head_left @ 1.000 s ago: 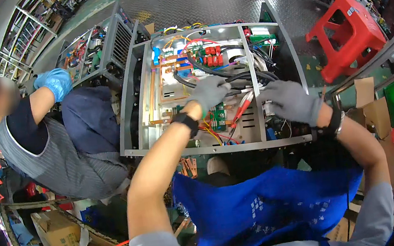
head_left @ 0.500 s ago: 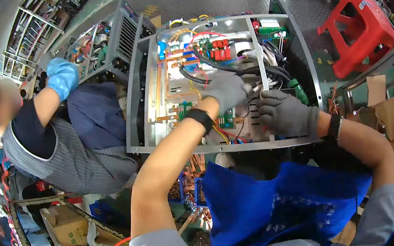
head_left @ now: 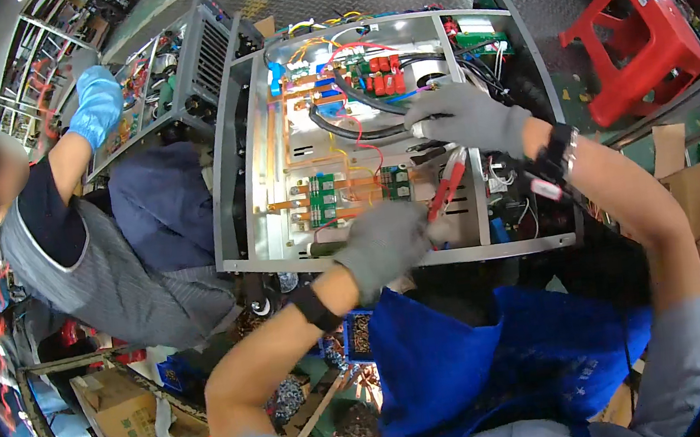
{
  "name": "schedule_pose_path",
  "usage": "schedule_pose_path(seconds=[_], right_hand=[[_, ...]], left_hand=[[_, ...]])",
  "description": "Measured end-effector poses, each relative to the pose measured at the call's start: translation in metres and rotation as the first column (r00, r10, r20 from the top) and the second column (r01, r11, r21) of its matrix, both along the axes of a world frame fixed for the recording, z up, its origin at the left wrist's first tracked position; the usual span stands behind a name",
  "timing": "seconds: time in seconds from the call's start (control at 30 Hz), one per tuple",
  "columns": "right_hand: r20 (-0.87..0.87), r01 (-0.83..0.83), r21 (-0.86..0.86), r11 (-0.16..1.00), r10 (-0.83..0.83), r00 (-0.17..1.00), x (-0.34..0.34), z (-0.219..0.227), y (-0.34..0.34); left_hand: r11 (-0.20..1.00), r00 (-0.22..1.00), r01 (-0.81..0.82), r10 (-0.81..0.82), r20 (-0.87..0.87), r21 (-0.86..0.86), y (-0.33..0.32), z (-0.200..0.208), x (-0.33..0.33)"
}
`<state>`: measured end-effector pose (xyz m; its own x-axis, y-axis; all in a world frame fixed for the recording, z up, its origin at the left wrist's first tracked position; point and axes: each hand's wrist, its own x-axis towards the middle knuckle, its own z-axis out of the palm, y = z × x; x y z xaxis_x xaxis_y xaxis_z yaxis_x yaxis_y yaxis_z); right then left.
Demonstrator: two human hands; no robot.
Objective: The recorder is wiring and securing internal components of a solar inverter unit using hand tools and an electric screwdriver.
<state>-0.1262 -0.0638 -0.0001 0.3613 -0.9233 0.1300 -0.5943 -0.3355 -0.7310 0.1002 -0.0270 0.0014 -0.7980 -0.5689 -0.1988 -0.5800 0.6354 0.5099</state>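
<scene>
An open grey metal chassis [head_left: 399, 262] with wiring and circuit boards lies before me. My right hand [head_left: 469, 116], in a grey glove, closes its fingertips around black cables [head_left: 361, 134] near the inner divider. My left hand [head_left: 384, 245], gloved too and blurred by motion, is over the near edge. Its fingers close at the ends of red-handled pliers [head_left: 447, 189], whose handles slant up toward the divider; the jaws are hard to make out. Green circuit boards [head_left: 322, 200] with copper strips sit left of the pliers. Red components [head_left: 385, 76] stand farther back.
A co-worker [head_left: 99, 240] with a blue sleeve cover sits at the left beside another open chassis [head_left: 209, 65]. A red plastic stool [head_left: 643, 43] stands at the far right. Cardboard boxes [head_left: 115, 400] and blue bins of small parts [head_left: 359, 336] are lower down.
My left hand has moved back toward the near edge, and red-handled pliers have come into view at it. My right hand has moved up and leftward onto the black cables.
</scene>
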Motion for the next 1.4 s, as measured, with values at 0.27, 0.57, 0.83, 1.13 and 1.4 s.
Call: schedule_pose_path(seconds=[0.27,0.57,0.83,1.13,1.4], right_hand=[[-0.291,-0.202,0.252,0.947,0.273,0.917,0.011,0.021,0.006],[-0.246,-0.061,-0.137,0.989,0.026,0.969,0.018,-0.029,0.023],[-0.248,-0.16,-0.03,0.987,0.148,0.957,0.015,-0.022,0.009],[-0.609,-0.168,0.08,0.983,0.182,0.772,-0.003,-0.012,0.0],[-0.636,-0.226,0.047,0.973,0.203,0.745,-0.008,-0.026,-0.011]], left_hand=[[0.99,0.917,0.136,-0.139,0.374,0.036,0.025,0.005,-0.02],[0.971,0.914,0.131,-0.197,0.355,0.201,0.003,0.038,-0.015],[0.965,0.971,-0.241,0.239,-0.029,-0.104,-0.047,-0.015,0.004],[1.0,1.0,0.024,-0.024,-0.019,-0.007,-0.049,-0.022,-0.011],[0.981,0.978,0.189,-0.193,-0.082,-0.048,-0.106,-0.012,-0.028]])
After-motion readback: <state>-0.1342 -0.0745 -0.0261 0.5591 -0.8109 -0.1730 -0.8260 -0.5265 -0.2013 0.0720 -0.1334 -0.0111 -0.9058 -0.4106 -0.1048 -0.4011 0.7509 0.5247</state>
